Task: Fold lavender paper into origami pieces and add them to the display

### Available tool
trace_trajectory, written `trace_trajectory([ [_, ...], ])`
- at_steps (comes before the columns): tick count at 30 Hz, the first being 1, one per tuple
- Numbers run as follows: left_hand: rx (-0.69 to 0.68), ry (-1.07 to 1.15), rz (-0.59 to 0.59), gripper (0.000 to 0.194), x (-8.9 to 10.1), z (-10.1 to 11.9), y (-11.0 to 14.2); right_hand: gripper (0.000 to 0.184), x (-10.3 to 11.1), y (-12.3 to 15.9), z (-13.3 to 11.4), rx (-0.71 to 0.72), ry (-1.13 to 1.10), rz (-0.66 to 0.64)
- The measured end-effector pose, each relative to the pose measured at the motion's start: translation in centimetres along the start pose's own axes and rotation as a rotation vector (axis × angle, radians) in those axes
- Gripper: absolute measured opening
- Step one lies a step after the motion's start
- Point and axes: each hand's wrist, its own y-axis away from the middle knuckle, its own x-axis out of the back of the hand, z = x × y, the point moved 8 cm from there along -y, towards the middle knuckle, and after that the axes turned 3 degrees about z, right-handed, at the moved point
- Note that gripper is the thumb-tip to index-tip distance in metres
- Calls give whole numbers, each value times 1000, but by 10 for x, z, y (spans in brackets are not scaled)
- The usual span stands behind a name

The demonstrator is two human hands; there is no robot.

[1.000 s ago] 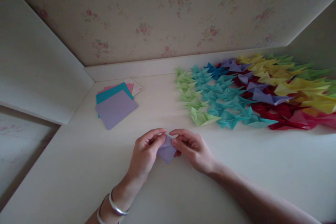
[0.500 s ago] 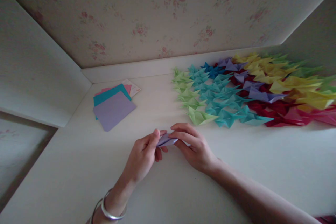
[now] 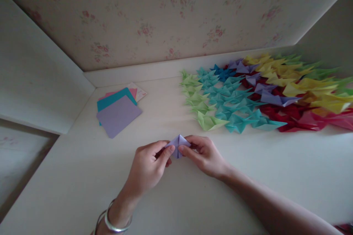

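Observation:
A small folded piece of purple paper (image 3: 178, 140), diamond-shaped with a crease or slit down its middle, is pinched between my two hands above the white tabletop. My left hand (image 3: 150, 165) grips its left corner, with the thumb on the front face. On the right side, my right hand (image 3: 205, 156) holds the other corner, its thumb likewise pressed on the front near the centre line. The fingers behind the paper are mostly hidden.
At the left lies a fanned stack of paper sheets, a purple sheet (image 3: 120, 115) over a teal sheet (image 3: 104, 103) and pink ones. Rows of folded paper figures in green, teal (image 3: 238, 122), red (image 3: 292, 117) and yellow (image 3: 317, 88) fill the right back. A flowered wall (image 3: 154, 14) rises behind.
The purple paper was tipped edge-on half a second ago and now faces me as a diamond with a centre line. Both hands have shifted their hold on it, thumbs now in front.

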Motion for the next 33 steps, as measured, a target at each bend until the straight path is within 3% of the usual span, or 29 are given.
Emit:
trace_trajectory([
  [10, -44, 10, 12, 28, -6, 4, 4, 34, -9, 1, 0, -98, -122, -59],
  [14, 13, 102, -23, 30, -8, 0, 2, 33, -8, 0, 3, -122, -157, -57],
  [19, 122, 298, -16, 25, -1, -9, -2, 30, -9, -2, 2, -165, -362, -142],
  [25, 176, 422, -236, 24, -16, -7, 2, 21, -5, 0, -1, -198, -375, -144],
  [29, 157, 478, -236, 23, -17, 0, 2, 18, -8, 2, 3, -237, -428, -149],
  [33, 136, 593, -218, 19, -17, 1, 4, 14, -13, 4, 11, -296, -623, -140],
])
